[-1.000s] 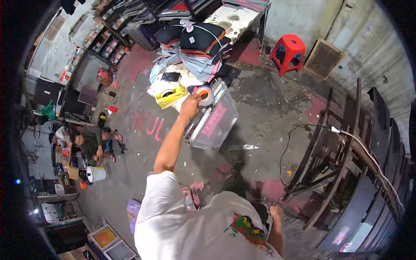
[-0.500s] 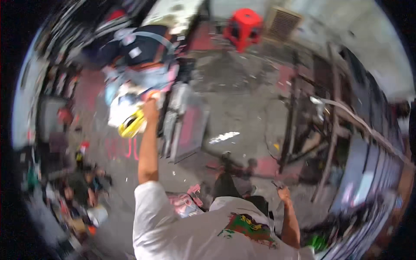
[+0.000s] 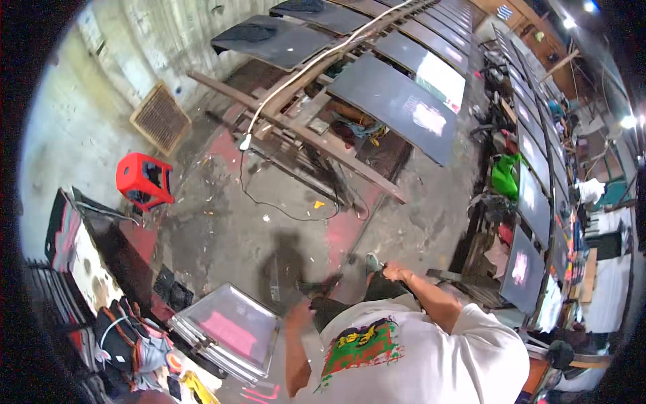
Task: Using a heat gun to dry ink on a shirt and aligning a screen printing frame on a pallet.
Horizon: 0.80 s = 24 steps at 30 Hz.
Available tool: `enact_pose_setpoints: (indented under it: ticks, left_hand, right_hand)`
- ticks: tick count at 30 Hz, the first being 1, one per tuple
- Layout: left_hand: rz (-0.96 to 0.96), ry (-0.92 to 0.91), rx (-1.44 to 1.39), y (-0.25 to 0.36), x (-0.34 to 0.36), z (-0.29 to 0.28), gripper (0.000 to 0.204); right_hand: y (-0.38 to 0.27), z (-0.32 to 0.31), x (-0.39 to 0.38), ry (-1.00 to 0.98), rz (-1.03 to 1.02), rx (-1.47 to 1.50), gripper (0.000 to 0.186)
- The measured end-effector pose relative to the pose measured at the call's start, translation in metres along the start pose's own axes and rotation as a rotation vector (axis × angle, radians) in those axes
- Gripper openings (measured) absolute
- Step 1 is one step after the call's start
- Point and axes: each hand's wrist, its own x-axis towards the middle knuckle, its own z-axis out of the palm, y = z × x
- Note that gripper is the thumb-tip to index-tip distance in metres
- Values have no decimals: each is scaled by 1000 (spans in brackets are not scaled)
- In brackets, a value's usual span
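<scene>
1. Screen frames (image 3: 227, 328) with pale rims, the top one bearing a pink block, lie stacked beside the person's left hand (image 3: 299, 315); places below are told from this stack.

2. Left hand: just right of the stack, seemingly apart from its edge. Blur hides the fingers, so I cannot tell whether they are spread, pressed together or pinching something.

3. Right hand (image 3: 396, 272): farther right of the stack, close by the dark trousers. Its fingers look curled, but I cannot tell whether they grip anything.

4. What could go wrong: a swing of the left arm might knock the stack and make it slide, as its layers do not line up evenly. Beyond the stack and to its right, a thin black cable (image 3: 289, 217) lies loose; a foot snagging it could tug the white connector (image 3: 245, 142).

5. Around: bundled cloth (image 3: 121, 340) crowds the stack's left side, with a tape roll (image 3: 174, 363) and a yellow holder (image 3: 198, 389) at its near left. A red stool (image 3: 145, 180) stands beyond it, leftward.

6. In the way: well beyond the stack and rightward, a wooden beam (image 3: 350, 166) blocks passage below grey panels (image 3: 397, 101). Far right of it, a green bag (image 3: 505, 176) sits beside another panel row (image 3: 535, 202).
</scene>
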Motion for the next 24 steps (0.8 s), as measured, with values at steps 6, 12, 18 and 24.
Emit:
enact_pose_setpoints:
  ticks: [6,12,18,24]
  left_hand:
    - [55,-261,60,131,105,14,28]
    - [-391,713,-350,158,170,44,23]
    - [-462,134,-381,95,35,167,17]
    - [-952,910,-1169,120,-25,246,16]
  right_hand:
    - [69,-41,-27,-167,2,381,26]
    - [219,-38,23,-157,13,673,19]
    - [319,-101,85,-539,159,625,23]
    - [324,-145,177,-107,250,510,15]
